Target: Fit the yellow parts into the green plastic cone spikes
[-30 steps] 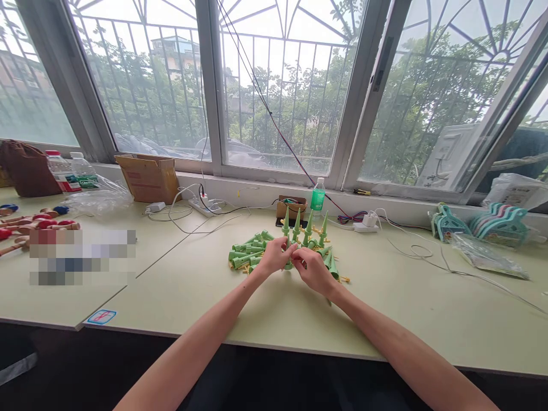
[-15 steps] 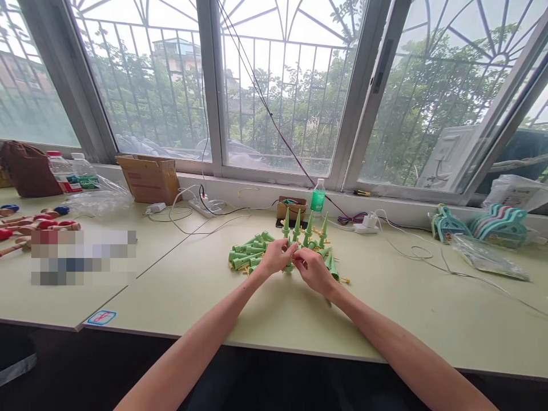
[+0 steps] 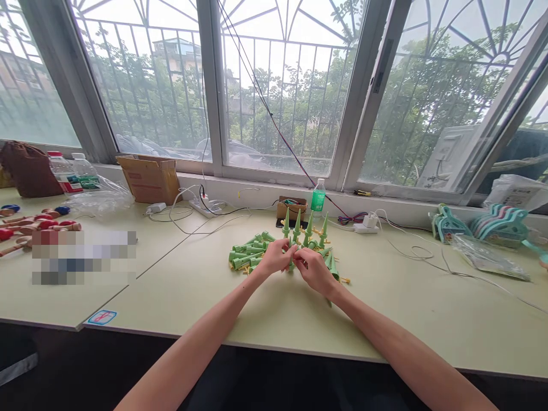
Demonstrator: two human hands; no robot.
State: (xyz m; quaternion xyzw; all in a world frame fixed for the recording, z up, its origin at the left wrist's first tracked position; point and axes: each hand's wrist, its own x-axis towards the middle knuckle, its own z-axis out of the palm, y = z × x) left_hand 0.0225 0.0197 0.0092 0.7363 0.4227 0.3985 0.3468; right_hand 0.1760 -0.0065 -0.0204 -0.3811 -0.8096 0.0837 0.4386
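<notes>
Our left hand [image 3: 275,257] grasps a green spike [image 3: 291,266] between thumb and fingers, near the middle of the worktop [image 3: 192,297] in width. Our right hand [image 3: 314,269] meets it from the right, fingers curled in at the spike; the fingertips are partly hidden, so we cannot tell what they grip. The spike sits between our 2 hands, mostly covered by our fingers, its lower part visible below them. Directly beyond our hands, toward the worktop's back edge, 4 upright spikes [image 3: 308,231] stand point-up. To the left of our left hand lies a pile of green parts [image 3: 244,257]. Green cones [image 3: 333,265] lie just beyond our right hand, with a yellow fitting [image 3: 346,280] at their right. A bottle [image 3: 318,198] stands near the back edge.
</notes>
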